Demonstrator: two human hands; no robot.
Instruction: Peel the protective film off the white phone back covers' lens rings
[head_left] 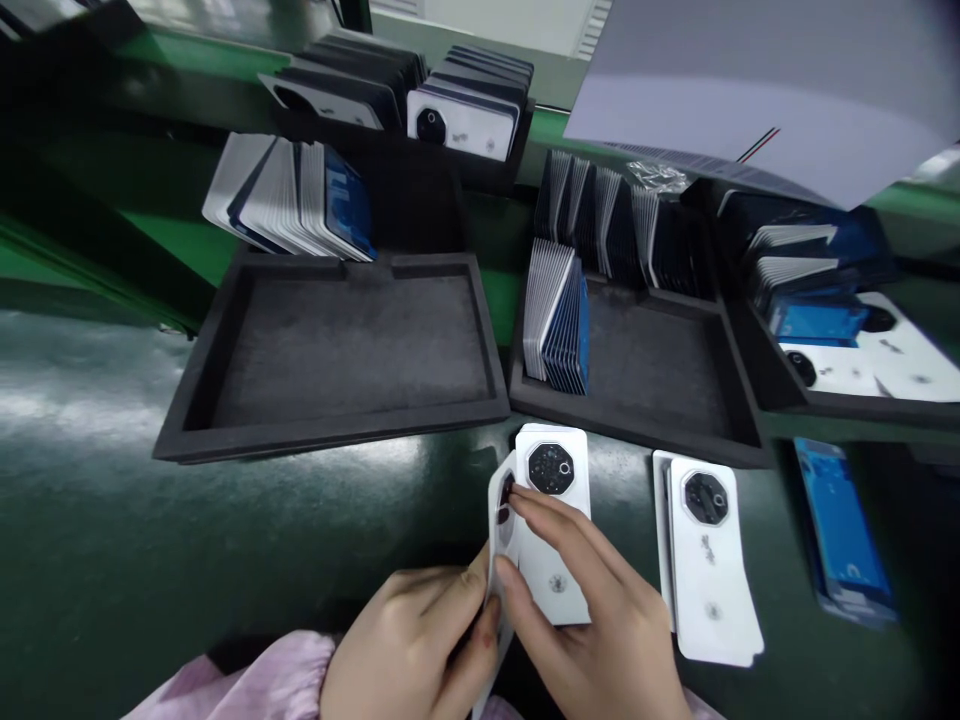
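My left hand [416,640] is closed around a white phone back cover [496,535], which stands nearly on edge and faces right. The fingertips and thumb of my right hand [600,610] rest on that cover's face near its dark round camera area; the fingers are apart and do not wrap round it. Directly behind the right hand, a second white cover [556,520] with an octagonal dark camera area lies flat on the table. To the right is a small stack of white covers [712,570]. The lower edge of the held cover is partly hidden by my fingers.
Two black trays stand ahead: the left tray [345,440], and the right tray [660,430] with upright covers [555,315] at its left. More covers [289,200] stand in rows behind. Blue-filmed pieces [844,520] lie at right. A white sheet [765,90] overhangs the back.
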